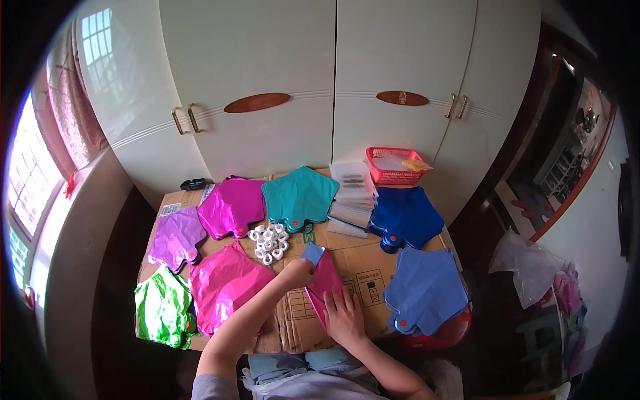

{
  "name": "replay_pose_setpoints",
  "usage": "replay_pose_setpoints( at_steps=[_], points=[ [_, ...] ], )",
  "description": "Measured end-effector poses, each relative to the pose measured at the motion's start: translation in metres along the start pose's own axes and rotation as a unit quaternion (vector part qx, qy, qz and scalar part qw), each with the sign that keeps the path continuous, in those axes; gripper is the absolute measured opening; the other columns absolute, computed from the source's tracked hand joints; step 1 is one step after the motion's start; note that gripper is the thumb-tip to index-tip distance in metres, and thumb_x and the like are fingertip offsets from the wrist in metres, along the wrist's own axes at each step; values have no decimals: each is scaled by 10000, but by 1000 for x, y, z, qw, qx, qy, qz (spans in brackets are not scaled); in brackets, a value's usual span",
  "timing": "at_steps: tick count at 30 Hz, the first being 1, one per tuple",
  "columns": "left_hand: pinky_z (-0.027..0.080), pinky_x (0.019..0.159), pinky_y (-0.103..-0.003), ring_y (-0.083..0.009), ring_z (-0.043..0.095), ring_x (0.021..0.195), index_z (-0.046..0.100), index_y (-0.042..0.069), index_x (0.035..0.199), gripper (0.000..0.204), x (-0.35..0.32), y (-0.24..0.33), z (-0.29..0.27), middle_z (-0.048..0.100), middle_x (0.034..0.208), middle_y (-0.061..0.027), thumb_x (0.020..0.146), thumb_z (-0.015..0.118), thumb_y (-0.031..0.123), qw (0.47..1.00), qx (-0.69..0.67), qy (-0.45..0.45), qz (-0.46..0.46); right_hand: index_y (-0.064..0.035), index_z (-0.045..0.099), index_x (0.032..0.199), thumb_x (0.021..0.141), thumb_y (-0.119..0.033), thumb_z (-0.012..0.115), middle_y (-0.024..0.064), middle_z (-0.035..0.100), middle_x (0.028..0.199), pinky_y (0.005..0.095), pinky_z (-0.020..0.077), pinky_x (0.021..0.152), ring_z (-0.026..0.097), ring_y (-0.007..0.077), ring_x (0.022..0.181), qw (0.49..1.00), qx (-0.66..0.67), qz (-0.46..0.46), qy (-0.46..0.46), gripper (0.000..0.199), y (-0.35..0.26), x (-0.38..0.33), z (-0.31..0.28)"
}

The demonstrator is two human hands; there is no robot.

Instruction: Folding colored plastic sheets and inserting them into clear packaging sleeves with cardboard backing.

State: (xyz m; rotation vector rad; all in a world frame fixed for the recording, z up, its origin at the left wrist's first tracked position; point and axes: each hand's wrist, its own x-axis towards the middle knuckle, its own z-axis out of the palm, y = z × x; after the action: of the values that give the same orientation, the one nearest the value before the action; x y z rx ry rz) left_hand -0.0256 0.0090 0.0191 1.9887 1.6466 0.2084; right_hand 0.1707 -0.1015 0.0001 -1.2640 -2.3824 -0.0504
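Note:
My left hand (pixel 298 273) is closed around the upper part of a narrow folded stack of shiny foil balloons, a pink one (pixel 327 272) with a blue one (pixel 311 252) at its far end. Flat on the pink foil, fingers apart, lies my right hand (pixel 344 317). Left of them spreads a pile of pink foil balloons (pixel 230 283), partly behind my left forearm. Just beyond my left hand is a heap of small white rings (pixel 269 243), perhaps ribbon rolls. A pile of slate-blue foil balloons (pixel 427 287) sits to the right.
Cardboard (pixel 293 320) covers the table. Around it lie green (pixel 163 303), lilac (pixel 177 233), magenta (pixel 233 203), teal (pixel 300 197) and dark blue (pixel 408 213) foil balloons. Clear bags (pixel 352 200) and a red basket (pixel 397 177) stand at the back, before white cabinets (pixel 247 60).

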Motion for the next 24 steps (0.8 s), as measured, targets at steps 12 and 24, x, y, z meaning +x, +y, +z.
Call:
replay_pose_setpoints(
  at_steps=[12,24],
  points=[
    [523,728,-401,-321,659,784,652,39,800,331,-8,-9,1,674,802,-161,609,738,296,999,-31,42,4,-46,504,1284,865,-216,560,183,472,1332,552,334,1022,404,391,1259,1000,2,-4,0,456,3,-1,4],
    [516,753,-380,-299,649,848,606,43,871,276,-16,5,0,666,891,-136,680,716,210,995,48,79,22,-34,505,1283,853,-214,568,192,477,1322,549,312,1042,410,392,1255,1000,7,-14,4,470,4,0,4]
  ],
)
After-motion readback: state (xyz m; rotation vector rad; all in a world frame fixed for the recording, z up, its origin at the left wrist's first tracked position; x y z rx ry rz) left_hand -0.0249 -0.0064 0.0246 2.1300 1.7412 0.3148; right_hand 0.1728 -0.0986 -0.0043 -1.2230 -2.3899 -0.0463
